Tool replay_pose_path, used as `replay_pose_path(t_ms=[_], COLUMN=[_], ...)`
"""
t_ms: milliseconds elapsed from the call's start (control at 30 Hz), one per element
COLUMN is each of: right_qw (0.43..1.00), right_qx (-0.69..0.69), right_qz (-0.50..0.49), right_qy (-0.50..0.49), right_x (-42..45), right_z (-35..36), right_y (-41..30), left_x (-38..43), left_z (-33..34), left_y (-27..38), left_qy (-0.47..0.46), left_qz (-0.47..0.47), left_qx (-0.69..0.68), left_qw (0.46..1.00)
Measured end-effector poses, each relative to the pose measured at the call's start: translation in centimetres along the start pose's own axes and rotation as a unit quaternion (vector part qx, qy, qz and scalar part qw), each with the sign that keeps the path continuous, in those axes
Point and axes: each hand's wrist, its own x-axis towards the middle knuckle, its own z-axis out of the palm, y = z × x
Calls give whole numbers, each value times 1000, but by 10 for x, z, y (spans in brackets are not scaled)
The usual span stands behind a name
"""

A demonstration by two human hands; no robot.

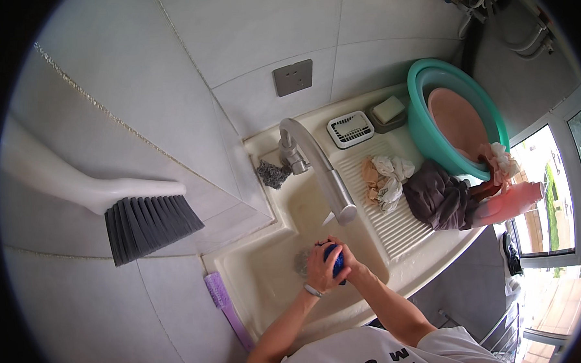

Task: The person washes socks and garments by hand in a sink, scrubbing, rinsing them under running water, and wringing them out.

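Over the basin of a cream laundry sink [271, 299], my left hand [321, 267] and my right hand [351, 262] press together around a bunched dark blue cloth [333, 257]. Fingers cover most of the cloth, so its kind cannot be told. My left wrist wears a band. Above my hands arches a brushed metal faucet [326, 165]; a pale streak near its spout looks like water. Just left of my left hand, a round greyish patch shows on the basin floor, too blurred to identify.
Crumpled white and tan cloths [390, 177] and a dark garment [437, 194] lie on the ribbed washboard [395, 235]. Beyond are a teal basin [417, 142], a pink bottle [508, 203], soap [388, 110] and a soap dish [350, 129]. A purple brush [225, 301] rests at the left rim.
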Motion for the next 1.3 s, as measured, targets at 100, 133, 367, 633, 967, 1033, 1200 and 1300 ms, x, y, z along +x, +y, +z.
replay_pose_path(t_ms=[100, 133, 367, 633, 967, 1033, 1200, 1300], right_qw=[976, 945, 610, 628, 847, 808, 789, 677], right_qx=[-184, -284, -689, -651, -475, -516, -485, -554], right_qz=[-102, -127, -284, -357, -223, -277, -366, -446], right_qy=[59, 104, 270, 232, 88, 64, 93, 188], right_x=[-12, -25, -18, -25, -102, -121, -129, -103], right_z=[23, 52, 51, 35, 115, 132, 154, 134], right_y=[14, 11, 29, -3, -57, -71, -81, -71], left_x=[-20, -12, -16, -49, -21, 1, 27, 15], left_z=[9, 8, 22, 10, -16, -28, -44, -38], left_y=[-28, -24, -23, -66, -30, -6, -4, -26], left_qy=[4, 45, 193, 34, -264, -232, -101, -90], left_qz=[-116, -134, -381, -518, -295, -283, -20, -355], left_qx=[-68, -75, -271, -386, -366, -367, -103, -273], left_qw=[991, 987, 863, 762, 842, 855, 989, 890])
